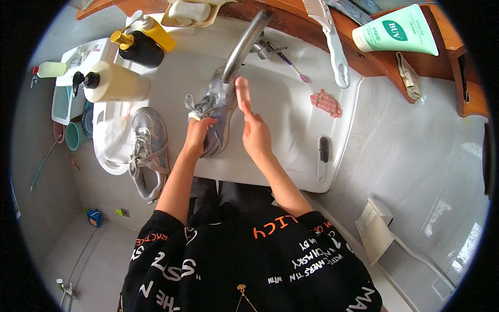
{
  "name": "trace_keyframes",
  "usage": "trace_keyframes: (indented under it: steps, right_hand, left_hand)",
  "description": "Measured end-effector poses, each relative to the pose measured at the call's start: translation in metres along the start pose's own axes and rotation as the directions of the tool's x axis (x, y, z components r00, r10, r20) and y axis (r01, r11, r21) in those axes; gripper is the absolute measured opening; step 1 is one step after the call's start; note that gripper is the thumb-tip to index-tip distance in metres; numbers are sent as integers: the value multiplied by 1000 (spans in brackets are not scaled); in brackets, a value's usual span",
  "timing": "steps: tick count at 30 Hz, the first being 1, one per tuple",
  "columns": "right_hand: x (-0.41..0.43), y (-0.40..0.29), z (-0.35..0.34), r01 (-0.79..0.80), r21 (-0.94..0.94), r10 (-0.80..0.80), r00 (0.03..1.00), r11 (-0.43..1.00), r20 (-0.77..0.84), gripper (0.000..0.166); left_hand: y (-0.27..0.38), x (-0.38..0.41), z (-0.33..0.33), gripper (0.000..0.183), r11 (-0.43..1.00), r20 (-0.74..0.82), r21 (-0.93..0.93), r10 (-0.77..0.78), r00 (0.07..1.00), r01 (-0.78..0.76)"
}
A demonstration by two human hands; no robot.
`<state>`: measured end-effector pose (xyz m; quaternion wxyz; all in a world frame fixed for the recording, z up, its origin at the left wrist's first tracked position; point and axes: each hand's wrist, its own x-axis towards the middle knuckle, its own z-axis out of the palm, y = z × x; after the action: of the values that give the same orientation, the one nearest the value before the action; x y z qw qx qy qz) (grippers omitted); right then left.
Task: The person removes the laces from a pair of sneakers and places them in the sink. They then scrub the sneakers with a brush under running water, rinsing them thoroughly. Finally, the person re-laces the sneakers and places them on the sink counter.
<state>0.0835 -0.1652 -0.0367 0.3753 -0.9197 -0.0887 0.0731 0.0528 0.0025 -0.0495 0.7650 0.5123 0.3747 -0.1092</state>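
Note:
My left hand grips a grey lace-up sneaker near its ankle opening and tongue. Its toe points away from me, beneath the end of the metal faucet spout. On the right side of the shoe, my right hand is closed around a pink brush-like tool by its handle. The tool's rounded head is close to the shoe's edge; whether they touch is unclear, and its working face is hidden. A second grey sneaker with loose laces rests at the left rim of the white sink.
Pump bottles, one cream and one black, stand at the left. Inside the sink's right side lie a scrub brush, a pink cloth and a toothbrush. A white comb and green tube are on the wooden shelf.

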Motion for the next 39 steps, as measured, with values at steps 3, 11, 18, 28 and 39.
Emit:
trace_keyframes:
  steps: [3,11,18,28,39]
  right_hand:
    - [45,5,-9,-157,57,155,987,986,40,55]
    - [7,-3,-1,-75,94,77,997,993,-19,47]
    - [-19,13,6,-103,69,100,994,992,49,52]
    - [-6,21,-36,-506,639,523,832,579,185,39]
    - [-30,26,-57,-423,576,431,893,699,132,42]
  left_hand:
    - [-6,-3,3,30,996,32,77,-38,999,36]
    - [0,2,6,33,999,5,23,-23,1000,23]
    - [5,10,1,34,992,70,116,-61,996,52]
    - [3,1,-12,39,937,121,-279,-183,976,210]
    - [-2,-17,-18,38,991,141,-124,70,988,-53]
